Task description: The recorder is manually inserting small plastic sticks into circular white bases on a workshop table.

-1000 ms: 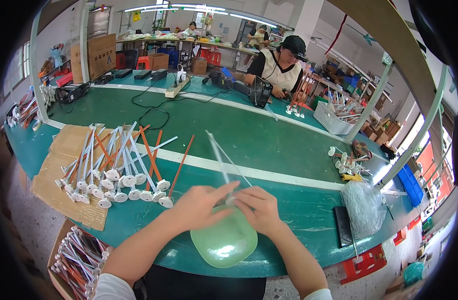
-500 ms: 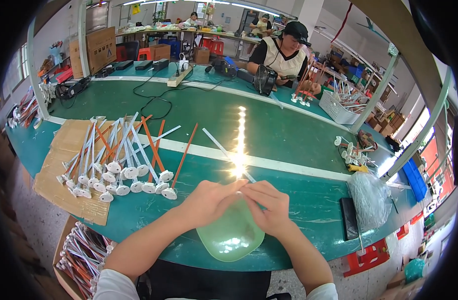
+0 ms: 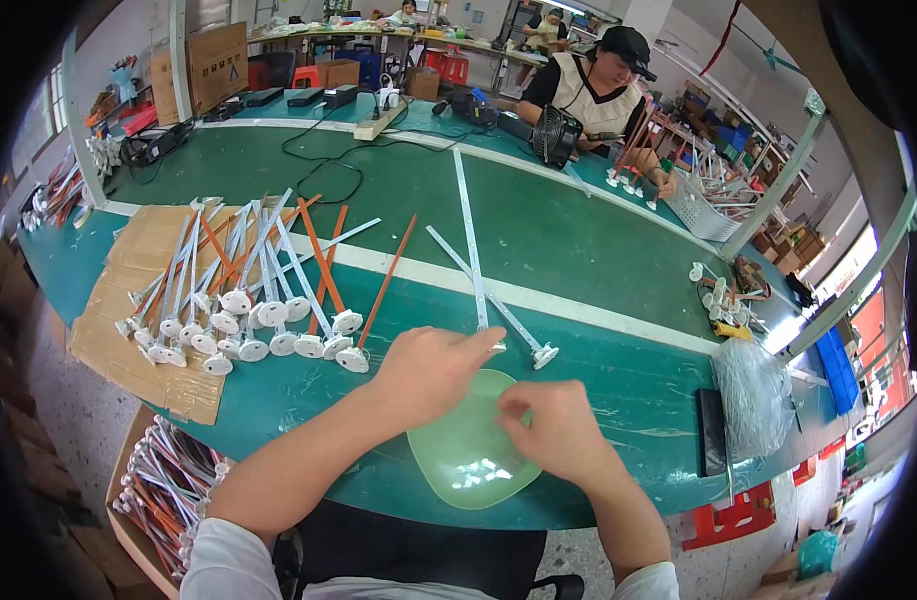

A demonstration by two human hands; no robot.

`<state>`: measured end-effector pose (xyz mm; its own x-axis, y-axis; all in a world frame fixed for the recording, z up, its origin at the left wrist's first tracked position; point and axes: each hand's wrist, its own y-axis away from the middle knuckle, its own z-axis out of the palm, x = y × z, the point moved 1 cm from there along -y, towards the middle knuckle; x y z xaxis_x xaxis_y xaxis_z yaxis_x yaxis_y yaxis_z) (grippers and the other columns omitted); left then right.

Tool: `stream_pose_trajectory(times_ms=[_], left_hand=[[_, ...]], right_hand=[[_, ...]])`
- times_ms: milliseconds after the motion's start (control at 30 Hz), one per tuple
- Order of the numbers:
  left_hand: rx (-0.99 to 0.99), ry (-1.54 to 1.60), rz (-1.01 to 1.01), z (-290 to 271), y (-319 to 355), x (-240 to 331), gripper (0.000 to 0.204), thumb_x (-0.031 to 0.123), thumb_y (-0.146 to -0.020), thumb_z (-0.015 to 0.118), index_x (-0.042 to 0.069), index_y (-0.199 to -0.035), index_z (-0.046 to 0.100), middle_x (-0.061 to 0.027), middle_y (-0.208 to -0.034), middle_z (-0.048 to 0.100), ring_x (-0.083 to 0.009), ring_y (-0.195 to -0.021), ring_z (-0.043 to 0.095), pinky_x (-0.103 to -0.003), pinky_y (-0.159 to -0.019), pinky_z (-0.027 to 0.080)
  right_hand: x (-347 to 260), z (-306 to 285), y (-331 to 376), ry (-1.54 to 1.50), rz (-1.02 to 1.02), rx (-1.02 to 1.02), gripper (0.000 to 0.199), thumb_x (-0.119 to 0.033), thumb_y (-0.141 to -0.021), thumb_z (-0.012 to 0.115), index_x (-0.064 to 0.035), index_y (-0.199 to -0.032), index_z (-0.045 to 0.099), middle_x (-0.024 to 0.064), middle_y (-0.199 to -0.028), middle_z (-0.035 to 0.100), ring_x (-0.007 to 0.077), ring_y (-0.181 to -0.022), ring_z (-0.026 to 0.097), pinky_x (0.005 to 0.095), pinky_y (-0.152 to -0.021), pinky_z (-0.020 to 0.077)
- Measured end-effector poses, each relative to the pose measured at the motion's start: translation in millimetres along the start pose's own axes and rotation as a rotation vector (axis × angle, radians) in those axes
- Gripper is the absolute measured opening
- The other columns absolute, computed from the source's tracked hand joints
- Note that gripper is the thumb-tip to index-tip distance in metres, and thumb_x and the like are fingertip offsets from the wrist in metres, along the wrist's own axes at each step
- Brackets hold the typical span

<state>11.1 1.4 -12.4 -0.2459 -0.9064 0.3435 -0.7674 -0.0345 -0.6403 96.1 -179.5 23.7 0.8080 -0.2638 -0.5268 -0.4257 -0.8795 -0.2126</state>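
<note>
My left hand point(image 3: 434, 368) is closed around the white base end of a light strip point(image 3: 468, 235). The narrow pale strip points away from me across the table and is unlit. Over the right part of a pale green translucent dish point(image 3: 471, 475) is my right hand point(image 3: 554, 425), its fingers curled together; what they hold, if anything, is hidden. Just beyond the hands, a second strip with a round white base point(image 3: 545, 355) lies slantwise, crossing the held one. Several white and orange strips with round white bases point(image 3: 273, 313) lie at the left on flattened cardboard point(image 3: 169, 390).
A clear plastic bag point(image 3: 754, 400) and a black block point(image 3: 712, 432) sit at the right edge. Cables and a power strip point(image 3: 379, 122) lie at the back. Across the table a person point(image 3: 599, 90) works beside a small fan point(image 3: 557, 136). A box of strips point(image 3: 169, 490) stands lower left.
The strip's bright light has gone out. My right hand has come away from the strip, back and to the right over the dish, while my left hand keeps hold. The view has shifted slightly.
</note>
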Motion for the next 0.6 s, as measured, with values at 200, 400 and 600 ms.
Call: stream_pose_trajectory(times_ms=[200,400,600], left_hand=[[-0.062,-0.071,0.073,9,5,1,0.046,0.01,-0.079,0.067,0.008,-0.125,0.063,-0.0096,-0.077,0.07,-0.0311,-0.074,0.071,-0.042,-0.071,0.056],[-0.107,-0.029,0.006,6,3,4,0.037,0.008,-0.088,0.068,0.007,-0.124,0.066,-0.0122,-0.082,0.073,-0.0324,-0.073,0.072,-0.041,-0.067,0.057],[0.105,0.281,0.005,-1,-2,9,0.051,0.0,-0.086,0.072,0.004,-0.136,0.06,-0.016,-0.091,0.075,-0.0338,-0.073,0.072,-0.039,-0.065,0.057]], right_hand=[[1,14,4,0.034,0.141,-0.188,0.014,-0.006,-0.081,0.07,0.0008,-0.093,0.072,0.0255,-0.085,0.07,0.0439,-0.081,0.07,0.0483,-0.074,0.0572],[2,15,0,0.017,0.076,-0.144,0.015,0.001,-0.076,0.072,0.0033,-0.091,0.072,0.0202,-0.079,0.073,0.033,-0.075,0.074,0.0381,-0.071,0.0592],[-2,0,-2,-0.168,-0.198,0.353,0.01,0.004,-0.077,0.076,0.0031,-0.087,0.075,0.0153,-0.078,0.074,0.0234,-0.068,0.073,0.0298,-0.064,0.0568]])
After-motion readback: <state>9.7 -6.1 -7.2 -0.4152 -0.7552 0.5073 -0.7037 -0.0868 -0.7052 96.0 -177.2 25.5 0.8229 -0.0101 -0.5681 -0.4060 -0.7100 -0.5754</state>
